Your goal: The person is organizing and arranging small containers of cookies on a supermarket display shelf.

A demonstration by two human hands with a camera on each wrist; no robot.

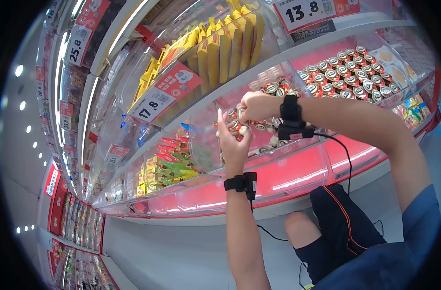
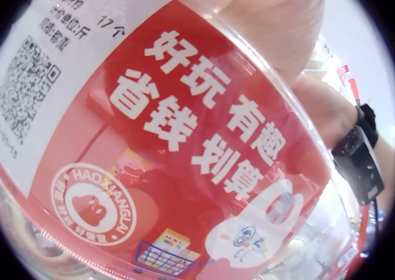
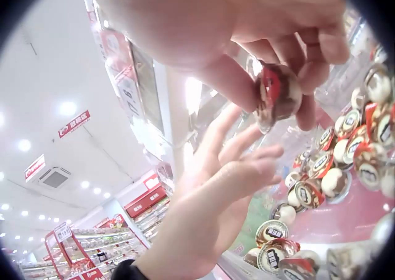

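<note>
My right hand (image 1: 260,107) pinches one small chocolate snack cup (image 3: 281,95) between thumb and fingers, over an acrylic bin (image 1: 208,147). The cup has a red and brown wrap with a clear rim. Beside it, my left hand (image 3: 207,196) has its fingers extended and holds nothing. More of these cups (image 3: 311,166) lie loose in the bin below both hands, some showing round printed lids and others pale rounded bases. In the left wrist view a red and white price sign (image 2: 185,107) covers most of the picture, with part of the left hand above it.
To the right, a bin holds rows of lidded cups (image 1: 348,72). Yellow packets (image 1: 225,50) stand on the shelf above, behind a 17.8 price sign (image 1: 167,92). Colourful packets (image 1: 169,166) fill the bin at left. A red shelf front (image 1: 278,181) runs along the near side.
</note>
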